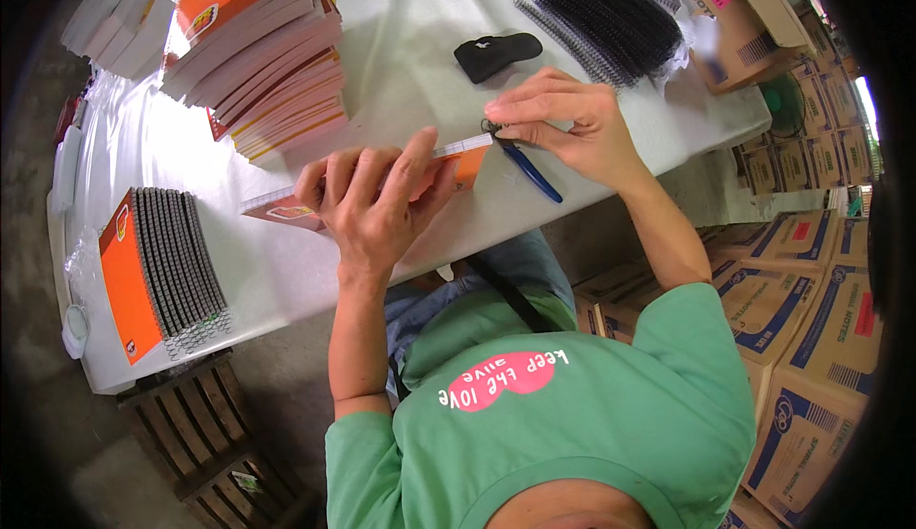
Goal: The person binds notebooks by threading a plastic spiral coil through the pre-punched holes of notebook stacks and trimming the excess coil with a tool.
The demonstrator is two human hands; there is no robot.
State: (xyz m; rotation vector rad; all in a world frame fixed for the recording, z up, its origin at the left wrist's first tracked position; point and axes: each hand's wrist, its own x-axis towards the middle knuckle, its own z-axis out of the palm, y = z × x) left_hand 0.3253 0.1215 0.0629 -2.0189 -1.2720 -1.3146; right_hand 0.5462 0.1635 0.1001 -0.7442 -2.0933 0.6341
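Note:
My left hand (370, 190) grips an orange-covered notebook (466, 168), which stands on its long edge on the white table. My left fingers reach over its upper edge. At the notebook's right end, my right hand (572, 124) pinches the tip of a thin black binding coil (490, 128) between thumb and forefinger. Just beneath that hand lies a pair of blue-handled pliers (532, 174), its jaws partly hidden by the coil and fingers. Beyond my right hand rests a small black cloth item (496, 55).
A tall pile of orange-covered notebooks (272, 66) stands at the back left. Spiral-bound notebooks (134, 271) are stacked at the left edge. Many black coils (611, 14) lie at the back right, beside an open carton (739, 57). Boxes (797, 338) fill the right; a slatted wooden piece (186, 414) stands lower left.

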